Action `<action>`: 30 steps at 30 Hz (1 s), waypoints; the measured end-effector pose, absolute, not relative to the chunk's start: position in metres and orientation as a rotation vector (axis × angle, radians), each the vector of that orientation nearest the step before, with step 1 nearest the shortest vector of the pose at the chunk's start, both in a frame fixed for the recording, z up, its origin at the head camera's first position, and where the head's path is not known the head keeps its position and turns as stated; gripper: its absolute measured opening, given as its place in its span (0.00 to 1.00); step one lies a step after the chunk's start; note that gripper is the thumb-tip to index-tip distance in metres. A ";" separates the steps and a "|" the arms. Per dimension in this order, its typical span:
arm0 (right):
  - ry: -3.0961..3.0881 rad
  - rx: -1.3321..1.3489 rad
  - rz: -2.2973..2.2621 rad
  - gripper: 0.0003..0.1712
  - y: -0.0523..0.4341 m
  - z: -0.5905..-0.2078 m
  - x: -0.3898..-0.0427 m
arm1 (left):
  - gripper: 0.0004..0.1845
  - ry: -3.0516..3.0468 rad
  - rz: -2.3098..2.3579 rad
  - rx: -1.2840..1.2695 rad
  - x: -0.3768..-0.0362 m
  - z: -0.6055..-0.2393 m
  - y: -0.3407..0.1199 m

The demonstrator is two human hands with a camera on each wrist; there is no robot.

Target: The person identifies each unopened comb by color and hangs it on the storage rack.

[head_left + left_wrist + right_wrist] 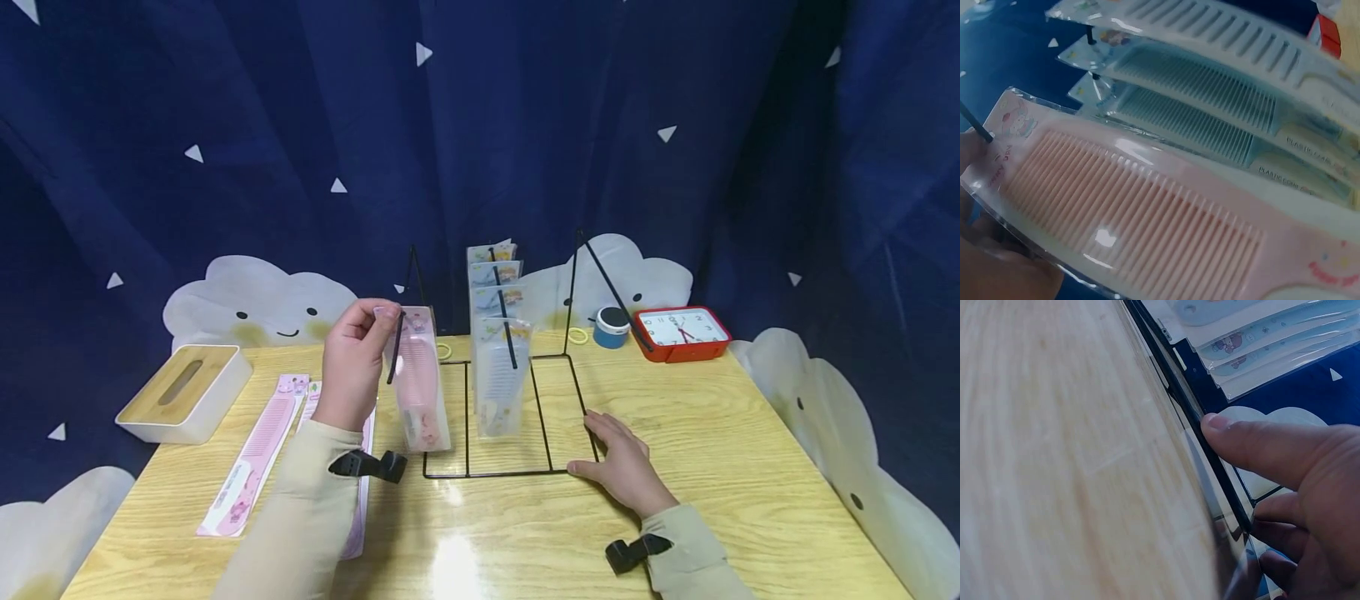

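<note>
The left hand point(352, 362) pinches the pink comb pack point(422, 379) at a rack hook point(395, 346) — the right hand point(622, 467), fingers relaxed, rests on the wire rack point(525, 472) base near the desk's point(750, 467) front edge.

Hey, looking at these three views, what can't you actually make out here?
- Left hand fingertips: in the left wrist view only a blurred edge shows behind the pink comb pack.
- Print on the blue comb packs: too blurred to read fully.
- Clock time: too small in the head view.
- Right hand in the right wrist view: cut off by the frame edge; the wire rack hides its lower fingertips.
</note>
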State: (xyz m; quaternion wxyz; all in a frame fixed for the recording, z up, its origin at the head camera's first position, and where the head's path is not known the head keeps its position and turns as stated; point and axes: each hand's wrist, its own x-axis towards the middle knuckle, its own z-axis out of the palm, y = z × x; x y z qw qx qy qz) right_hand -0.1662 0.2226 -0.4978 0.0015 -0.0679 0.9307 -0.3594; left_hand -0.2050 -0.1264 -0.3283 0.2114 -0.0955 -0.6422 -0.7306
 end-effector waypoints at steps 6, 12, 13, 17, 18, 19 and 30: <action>2.918 -0.219 -1.126 0.50 0.223 -0.498 -0.166 | 0.09 -1.774 -2.052 -0.222 -0.223 -0.324 -0.123; 2.912 -0.218 -1.114 0.50 0.223 -0.498 -0.165 | 0.06 -1.801 -2.088 -0.160 -0.241 -0.318 -0.121; 2.912 -0.222 -1.113 0.50 0.223 -0.498 -0.165 | 0.06 -1.810 -2.084 -0.149 -0.244 -0.317 -0.120; 2.915 -0.237 -1.102 0.50 0.221 -0.498 -0.164 | 0.06 -1.844 -2.053 -0.096 -0.255 -0.315 -0.121; 2.915 -0.238 -1.100 0.49 0.221 -0.499 -0.165 | 0.06 -1.854 -2.045 -0.087 -0.258 -0.315 -0.121; 2.915 -0.238 -1.099 0.49 0.221 -0.499 -0.165 | 0.06 -1.865 -2.035 -0.077 -0.260 -0.314 -0.121; 2.910 -0.226 -1.130 0.50 0.223 -0.499 -0.166 | 0.09 -1.966 -1.935 -0.063 -0.282 -0.309 -0.124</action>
